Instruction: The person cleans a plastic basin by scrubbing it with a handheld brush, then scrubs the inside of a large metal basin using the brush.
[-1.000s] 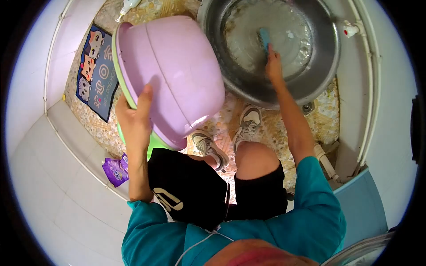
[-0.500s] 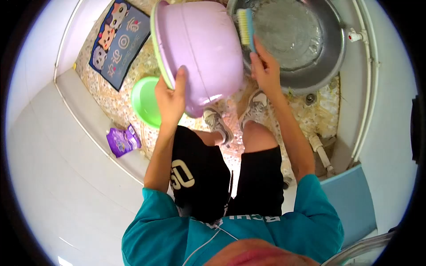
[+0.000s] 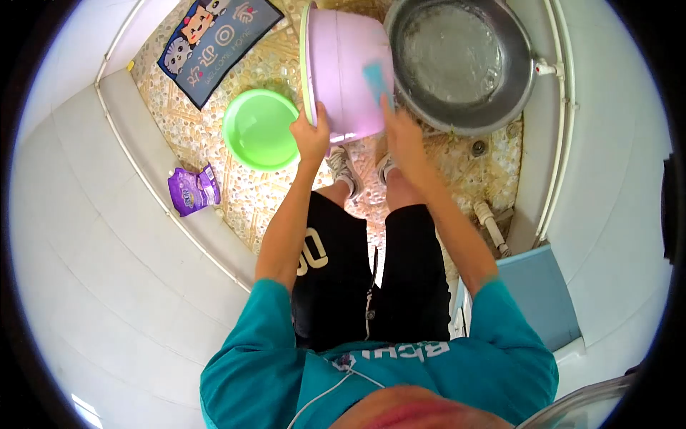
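A pinkish-purple basin with a pale green rim is tipped on its side in front of me, its outer wall facing me. My left hand is closed on its rim at the near left edge. My right hand, smeared by motion, grips a blue scrubbing brush. The brush is blurred and lies over the right part of the basin's outer wall; its bristles are hidden from view.
A large grey metal tub with water stands at right, by a floor drain and a wall tap. At left are a green basin, a dark doormat and a purple pouch. White pipes run along the walls.
The brush has gone from upright beside the basin's right edge onto its outer wall. The view has shifted, showing more of the green basin.
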A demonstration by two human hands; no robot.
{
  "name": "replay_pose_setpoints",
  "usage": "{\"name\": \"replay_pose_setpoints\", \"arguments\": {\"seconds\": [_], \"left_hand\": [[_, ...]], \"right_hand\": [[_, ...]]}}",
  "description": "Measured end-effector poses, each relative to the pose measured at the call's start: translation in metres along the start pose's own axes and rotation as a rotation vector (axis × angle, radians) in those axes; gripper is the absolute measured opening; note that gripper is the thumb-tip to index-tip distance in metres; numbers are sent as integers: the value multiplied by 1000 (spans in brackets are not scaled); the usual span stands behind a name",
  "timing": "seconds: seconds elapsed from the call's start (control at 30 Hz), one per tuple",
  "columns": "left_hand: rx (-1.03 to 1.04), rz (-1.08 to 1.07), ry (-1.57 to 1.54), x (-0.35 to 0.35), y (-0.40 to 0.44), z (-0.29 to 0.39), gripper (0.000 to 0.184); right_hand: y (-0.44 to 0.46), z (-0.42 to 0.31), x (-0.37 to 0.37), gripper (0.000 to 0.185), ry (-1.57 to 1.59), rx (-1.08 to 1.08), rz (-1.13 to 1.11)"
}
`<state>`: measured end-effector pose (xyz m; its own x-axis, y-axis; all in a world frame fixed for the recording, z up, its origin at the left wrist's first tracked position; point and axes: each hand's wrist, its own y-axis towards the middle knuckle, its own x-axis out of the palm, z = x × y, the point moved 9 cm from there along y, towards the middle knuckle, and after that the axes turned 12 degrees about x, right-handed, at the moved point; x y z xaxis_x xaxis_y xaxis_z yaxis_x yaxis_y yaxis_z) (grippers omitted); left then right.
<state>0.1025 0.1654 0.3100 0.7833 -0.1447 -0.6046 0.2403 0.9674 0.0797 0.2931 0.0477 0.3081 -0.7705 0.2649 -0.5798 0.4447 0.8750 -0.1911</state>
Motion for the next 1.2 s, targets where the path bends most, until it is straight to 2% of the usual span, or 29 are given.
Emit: {"name": "replay_pose_setpoints", "arguments": {"seconds": [0.03,0.07,0.13,0.2,0.27,0.33,0.37,0.47,0.53,0.63,0.67,0.77,0.87,0.93,1.0,1.03,1.07,1.13,1.2], "left_hand": [[26,7,28,-8,1,-3,21],[17,12,30,-17,-7,-16,21],[-27,29,-50,-22,-23,-44,22],[-10,60,-63,-31,-22,-43,22],[-88,37,-91,-43,-19,-51,22],[-103,-18,-44,-54,-19,-61,23],[-122,-72,1,-56,-20,-66,23],[-87,17,-1,-59,-23,-57,30],[-62,59,-1,-54,-23,-62,31],[-159,87,-8,-62,-23,-74,31],[-181,116,-19,-67,-20,-78,32],[-204,144,-34,-74,-20,-84,32],[-194,83,-35,-69,-23,-87,33],[-192,39,-38,-61,-26,-82,32],[-115,72,-13,-61,-19,-69,32],[-207,36,-35,-58,-20,-77,32],[-206,43,-34,-57,-18,-77,32],[-110,147,-51,-64,-16,-68,32],[-141,147,-56,-62,-17,-73,32]], "right_hand": [[-20,-5,6,50,-15,-101,-28],[-8,-15,5,50,-17,-104,-37],[44,-18,7,51,-34,100,-144],[68,-29,13,51,14,111,-104],[59,-36,18,52,67,117,-69],[18,-35,24,52,-133,91,-107],[9,-39,24,52,-134,88,-107],[16,-50,24,51,-18,83,-102],[65,-50,32,52,-141,208,-109],[57,-54,43,50,-163,263,-101],[41,-56,48,50,-161,261,-105],[0,-72,54,49,-88,42,-117],[39,-76,63,56,-261,86,-198],[81,-72,65,61,-293,265,-178],[56,-75,77,62,-296,226,-191],[41,-78,83,62,-296,182,-201],[20,-85,85,62,-296,174,-202],[-22,-99,99,64,-350,180,-359],[6,-99,98,65,-368,147,-325]]}}
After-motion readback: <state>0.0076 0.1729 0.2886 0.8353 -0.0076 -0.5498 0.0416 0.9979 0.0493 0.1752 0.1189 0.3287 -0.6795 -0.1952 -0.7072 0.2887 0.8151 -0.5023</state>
